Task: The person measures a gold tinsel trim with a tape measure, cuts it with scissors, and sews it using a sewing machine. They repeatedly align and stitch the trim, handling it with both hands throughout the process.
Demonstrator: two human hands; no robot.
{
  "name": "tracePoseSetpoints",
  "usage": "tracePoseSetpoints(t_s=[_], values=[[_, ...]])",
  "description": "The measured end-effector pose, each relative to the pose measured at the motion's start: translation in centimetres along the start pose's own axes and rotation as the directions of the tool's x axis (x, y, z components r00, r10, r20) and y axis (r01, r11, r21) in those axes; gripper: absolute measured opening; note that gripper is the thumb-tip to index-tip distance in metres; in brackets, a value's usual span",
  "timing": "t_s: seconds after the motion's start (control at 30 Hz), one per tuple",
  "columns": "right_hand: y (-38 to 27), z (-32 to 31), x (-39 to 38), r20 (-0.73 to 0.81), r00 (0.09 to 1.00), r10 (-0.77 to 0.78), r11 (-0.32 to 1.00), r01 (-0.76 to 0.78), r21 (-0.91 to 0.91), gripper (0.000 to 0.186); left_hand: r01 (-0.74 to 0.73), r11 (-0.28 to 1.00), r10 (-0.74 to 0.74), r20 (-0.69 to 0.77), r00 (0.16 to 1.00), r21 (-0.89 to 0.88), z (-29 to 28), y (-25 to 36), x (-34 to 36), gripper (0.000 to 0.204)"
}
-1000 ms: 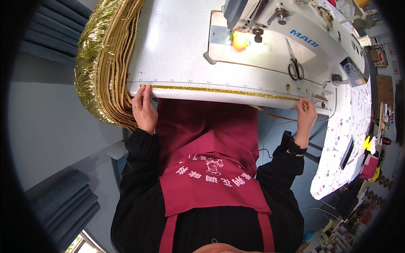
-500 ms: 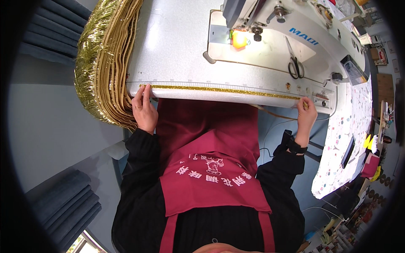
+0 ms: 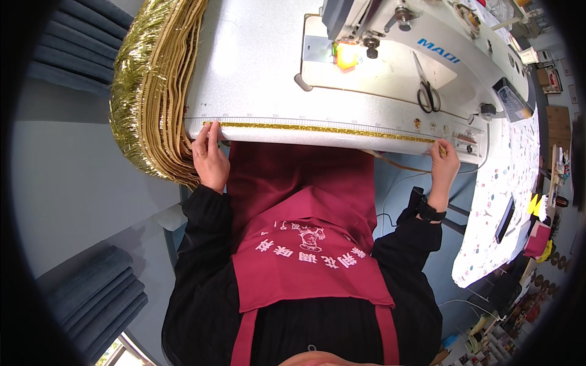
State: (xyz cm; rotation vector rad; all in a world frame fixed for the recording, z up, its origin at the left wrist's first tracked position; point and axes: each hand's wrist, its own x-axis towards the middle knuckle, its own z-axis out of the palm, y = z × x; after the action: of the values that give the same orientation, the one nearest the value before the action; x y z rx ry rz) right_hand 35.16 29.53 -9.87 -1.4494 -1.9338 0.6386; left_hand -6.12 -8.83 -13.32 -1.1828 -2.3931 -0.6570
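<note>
A narrow, glittery gold ribbon [image 3: 305, 128] lies stretched straight along the ruler scale [image 3: 274, 120] at the front edge of the white sewing machine table [image 3: 256, 67]. At its left end, my left hand [image 3: 210, 160] holds it against the table edge with fingertips laid over it. My right hand [image 3: 445, 160] pinches the other end between thumb and fingers, near the table's right front corner. A bit of gold shows at those fingertips. Between my hands the ribbon looks taut and flat.
A thick stack of gold tinsel trim [image 3: 137, 91] hangs over the table's left side. The sewing machine [image 3: 421, 43] stands at the back right, its needle area lit. Black-handled scissors [image 3: 428, 94] lie beside it. A patterned cloth [image 3: 488, 226] covers a surface at right.
</note>
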Motion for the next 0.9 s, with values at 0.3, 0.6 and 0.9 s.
tracePoseSetpoints(t_s=[0.3,0.6,0.9], values=[[0.0,0.0,-0.1,0.004,1.000,0.002,1.000,-0.003,0.009,0.022,0.008,1.000,-0.008,0.035,0.999,0.008,-0.3,0.0,0.2,0.074],[0.1,0.1,-0.1,-0.005,1.000,-0.009,1.000,0.009,0.014,0.021,0.014,1.000,-0.013,0.060,0.998,-0.004,-0.7,0.4,0.6,0.075],[-1.0,-1.0,-1.2,-0.071,0.995,-0.066,0.998,0.066,-0.009,0.016,0.006,1.000,-0.011,0.220,0.975,0.024,-2.1,1.8,1.3,0.079]])
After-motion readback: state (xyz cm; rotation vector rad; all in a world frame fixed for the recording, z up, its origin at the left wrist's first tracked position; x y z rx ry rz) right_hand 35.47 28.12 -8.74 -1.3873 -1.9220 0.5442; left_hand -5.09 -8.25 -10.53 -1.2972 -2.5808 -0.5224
